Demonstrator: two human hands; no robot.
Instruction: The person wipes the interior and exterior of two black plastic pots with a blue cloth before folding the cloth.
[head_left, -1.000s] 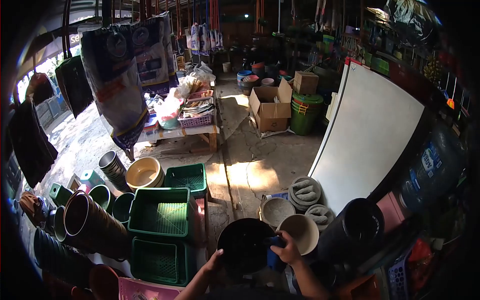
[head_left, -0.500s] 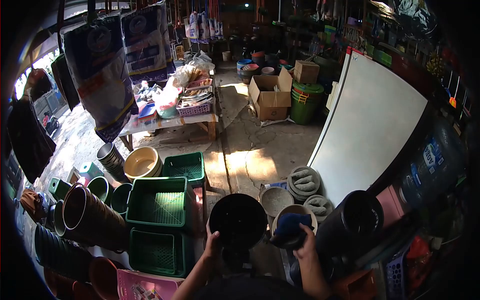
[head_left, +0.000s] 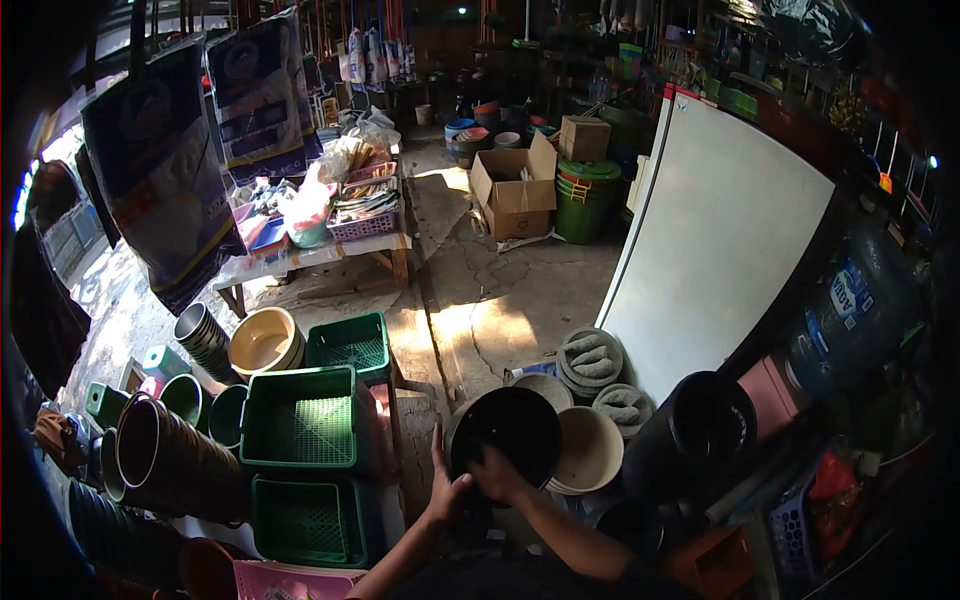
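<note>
A round black container is tilted with its opening up, low in the middle of the view. My left hand holds its left side, thumb near the rim and fingers along the outer wall. Reaching over the near rim, my right hand is inside the container; its fingers are dark and blurred. The dark blue cloth is out of sight, and whether it is in my right hand cannot be made out. A cream bowl stands just right of the container.
Green baskets and stacked pots stand at the left. Stone mortars sit by a large white panel. A black bin is at the right. Farther back are a goods table and a cardboard box.
My right hand has moved left from above the cream bowl into the black container. The dark blue cloth is no longer visible. The container sits slightly farther right in view.
</note>
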